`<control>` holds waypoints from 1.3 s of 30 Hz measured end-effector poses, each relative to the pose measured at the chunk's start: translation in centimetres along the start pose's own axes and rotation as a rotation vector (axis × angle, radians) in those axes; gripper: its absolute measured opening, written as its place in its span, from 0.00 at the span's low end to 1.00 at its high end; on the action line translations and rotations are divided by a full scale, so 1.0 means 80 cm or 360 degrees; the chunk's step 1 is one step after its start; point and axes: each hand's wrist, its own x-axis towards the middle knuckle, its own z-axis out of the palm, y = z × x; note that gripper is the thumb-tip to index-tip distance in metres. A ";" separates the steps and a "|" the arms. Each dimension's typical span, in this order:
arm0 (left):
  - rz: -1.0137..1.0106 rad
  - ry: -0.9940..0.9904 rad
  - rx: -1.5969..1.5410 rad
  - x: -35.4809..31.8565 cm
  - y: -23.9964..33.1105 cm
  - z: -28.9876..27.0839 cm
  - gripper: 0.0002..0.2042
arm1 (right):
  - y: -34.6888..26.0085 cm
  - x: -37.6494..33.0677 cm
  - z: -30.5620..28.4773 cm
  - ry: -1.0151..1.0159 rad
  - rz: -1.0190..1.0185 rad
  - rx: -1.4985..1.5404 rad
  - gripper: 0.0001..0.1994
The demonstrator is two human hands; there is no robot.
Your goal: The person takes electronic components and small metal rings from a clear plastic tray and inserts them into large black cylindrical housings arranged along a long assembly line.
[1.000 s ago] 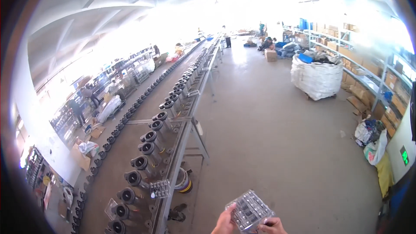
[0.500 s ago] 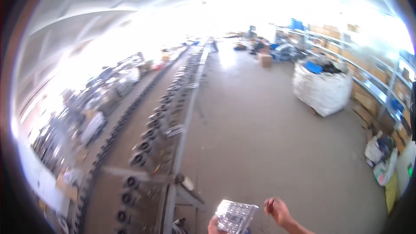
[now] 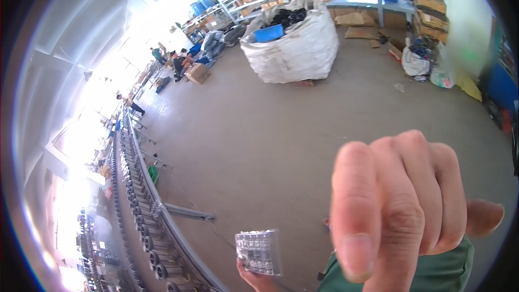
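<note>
Raised right hand [image 3: 400, 211] nears camera; left hand [image 3: 257, 278] holds one clear tray [image 3: 259, 252].

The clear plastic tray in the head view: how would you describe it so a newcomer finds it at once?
Start at the long conveyor line curving down the left side and follow it to the lower edge of the picture. Just right of it, the left hand holds up a small clear plastic tray by its bottom. It is the only transparent, gridded thing there, far smaller than the right hand close to the camera.

Your right hand [image 3: 403, 211] was blurry up close; your left hand [image 3: 258, 280] got cropped, tray [image 3: 259, 251] contents unreadable.
</note>
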 end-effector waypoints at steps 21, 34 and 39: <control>0.0170 0.0121 -0.0148 1.141 0.317 0.045 0.24 | 1.226 0.070 -0.202 -0.0112 -0.0104 0.0555 0.31; 0.0335 0.0363 0.0216 1.800 0.405 0.035 0.26 | 2.004 0.048 -0.375 -0.0034 -0.0196 0.0902 0.30; 0.1060 0.0447 0.1009 1.974 0.470 -0.042 0.23 | 2.317 0.084 -0.400 0.0110 -0.0144 0.1184 0.29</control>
